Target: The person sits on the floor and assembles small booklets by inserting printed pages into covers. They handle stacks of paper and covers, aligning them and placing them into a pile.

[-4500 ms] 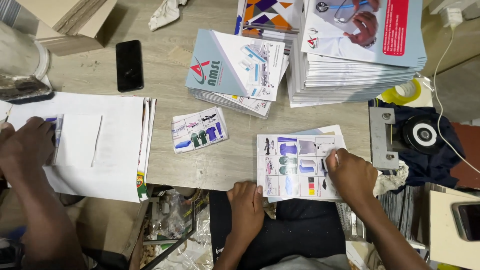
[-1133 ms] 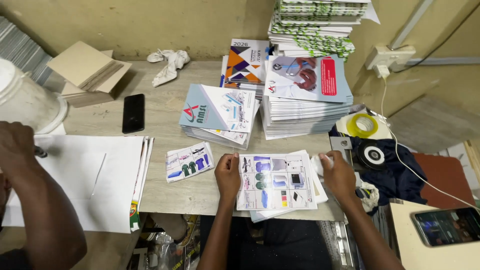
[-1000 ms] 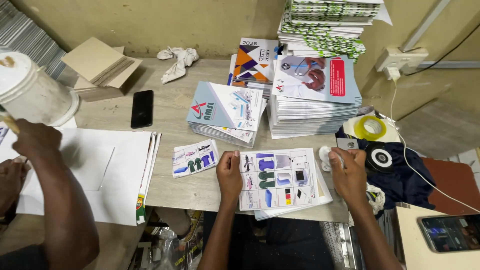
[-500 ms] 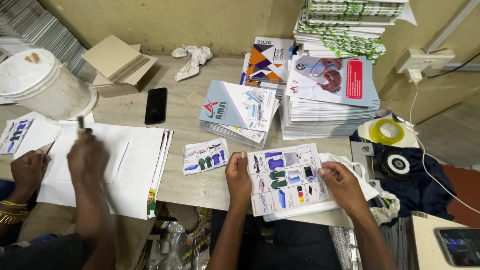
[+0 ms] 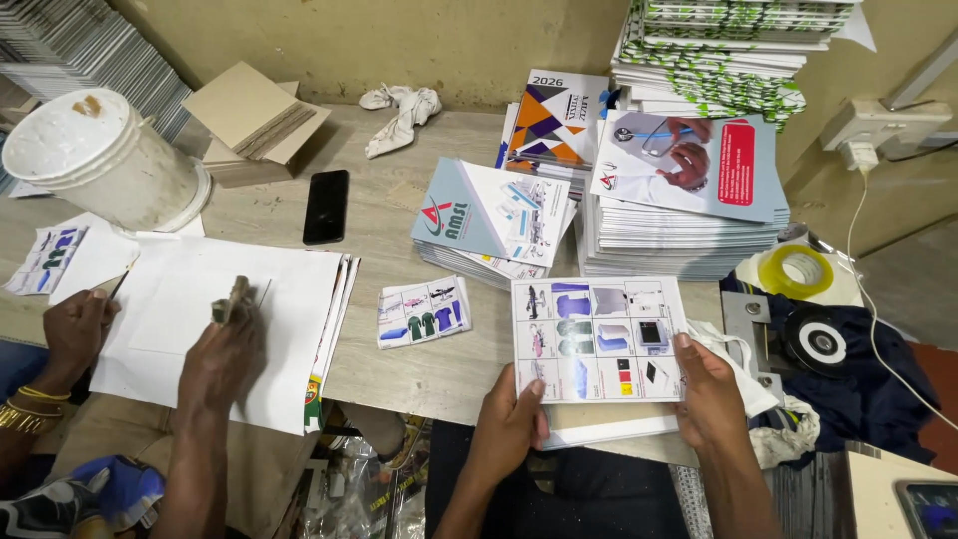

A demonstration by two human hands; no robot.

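Head view: two bare hands on one glossy printed sheet [image 5: 597, 339], flat and rectangular, gridded with small product pictures, lying at the near edge of the pale wood-grain desk [image 5: 429, 364] atop a few white sheets. Left hand [image 5: 511, 427] at the lower left corner, fingers pressed together, thumb on top; right hand [image 5: 711, 391] pinching the right edge. Nearby: one smaller printed card [image 5: 424, 311], one black phone [image 5: 325, 206], one dirty white bucket [image 5: 105, 165], two tape rolls, three booklet stacks. A co-worker's two hands on white paper, far left.
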